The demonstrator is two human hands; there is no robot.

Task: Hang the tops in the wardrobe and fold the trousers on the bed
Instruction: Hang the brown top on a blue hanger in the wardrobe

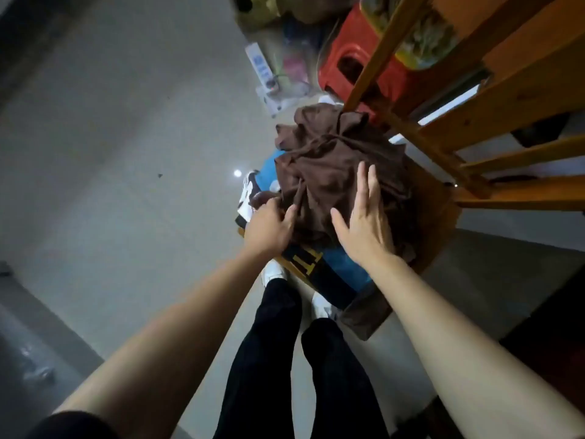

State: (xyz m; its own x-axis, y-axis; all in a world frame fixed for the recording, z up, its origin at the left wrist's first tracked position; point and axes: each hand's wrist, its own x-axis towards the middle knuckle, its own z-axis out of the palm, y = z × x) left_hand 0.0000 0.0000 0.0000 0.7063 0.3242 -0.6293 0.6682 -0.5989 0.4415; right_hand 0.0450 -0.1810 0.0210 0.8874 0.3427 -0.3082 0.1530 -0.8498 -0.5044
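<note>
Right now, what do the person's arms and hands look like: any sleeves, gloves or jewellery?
Both forearms are bare down to the left hand and right hand, with no gloves, watch or rings visible. A dark sleeve edge shows at the left upper arm, at the bottom of the picture. No sleeve shows on the right arm. The person also wears black trousers and white shoes.

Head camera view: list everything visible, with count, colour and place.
brown garment: one, brown, crumpled atop the chair's pile
blue garment: one, blue, beneath the brown garment
dark garment: one, black with yellow letters, pile's near edge
wooden chair: one, orange-brown, right
stool: one, red, top centre
power strip: one, white, floor beyond pile
legs: two, black trousers, bottom centre
left hand: one, gripping brown garment
right hand: one, open, by brown garment
</note>
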